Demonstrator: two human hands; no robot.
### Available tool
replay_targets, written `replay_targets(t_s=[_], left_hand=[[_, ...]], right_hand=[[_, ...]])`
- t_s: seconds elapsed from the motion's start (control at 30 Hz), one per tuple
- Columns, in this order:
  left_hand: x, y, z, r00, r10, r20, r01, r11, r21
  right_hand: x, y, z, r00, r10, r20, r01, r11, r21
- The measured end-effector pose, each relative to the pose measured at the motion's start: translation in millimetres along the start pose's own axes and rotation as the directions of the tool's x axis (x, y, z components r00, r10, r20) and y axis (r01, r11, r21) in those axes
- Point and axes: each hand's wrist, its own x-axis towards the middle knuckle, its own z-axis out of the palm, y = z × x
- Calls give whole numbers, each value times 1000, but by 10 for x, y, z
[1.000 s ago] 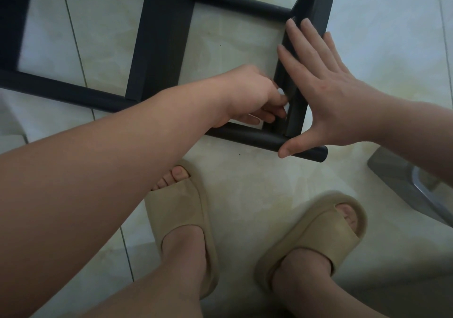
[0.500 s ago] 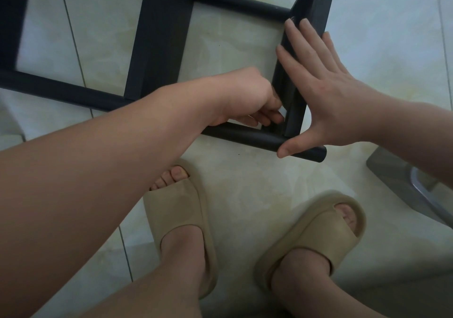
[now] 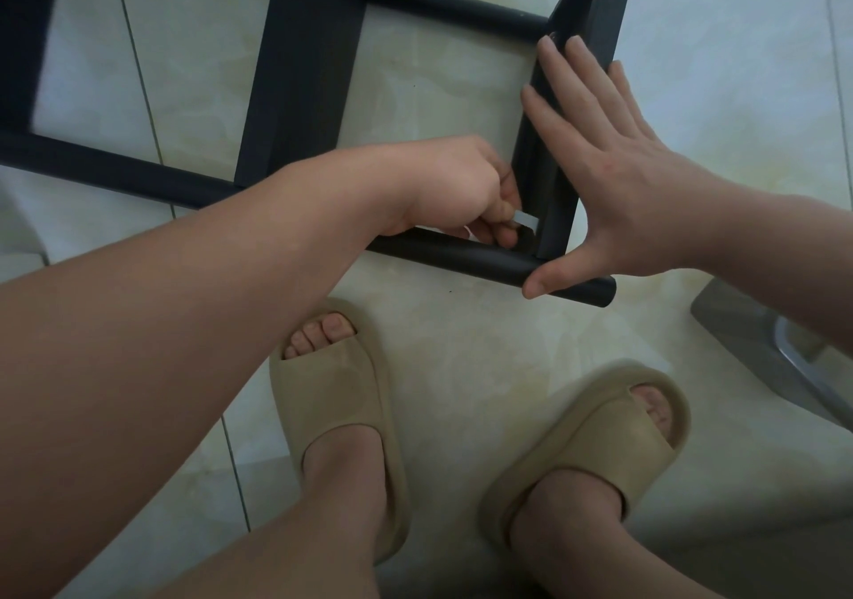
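A black frame of round tubes and flat bars [image 3: 304,68] lies on the tiled floor. My right hand [image 3: 614,174] presses flat against the frame's right-hand upright bar [image 3: 549,201], fingers straight, thumb resting on the near round tube [image 3: 466,257]. My left hand [image 3: 461,192] is curled at the inner corner where that bar meets the tube. It pinches a small silvery tool [image 3: 526,220], only a short end of which shows past the fingers.
My two feet in beige slides [image 3: 337,414] [image 3: 595,441] stand on the pale tiles just in front of the frame. A grey object with a metal edge [image 3: 757,349] lies at the right edge. More frame bars run off the top left.
My left hand has turned a little at the corner, and the silvery tool's end now shows lower and more plainly. My right hand and the frame have stayed put.
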Motion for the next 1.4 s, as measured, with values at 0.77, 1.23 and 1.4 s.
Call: replay_targets(t_s=[0.77, 1.23, 1.4], left_hand=[[-19, 7, -4, 997, -11, 79, -12, 955, 296], [37, -67, -21, 987, 143, -73, -122, 964, 238], [73, -73, -13, 997, 61, -48, -63, 997, -52]], right_hand=[[-2, -10, -7, 1000, 12, 8, -12, 1000, 14], [-3, -11, -10, 1000, 18, 16, -18, 1000, 10], [-4, -9, -11, 1000, 20, 17, -20, 1000, 7]])
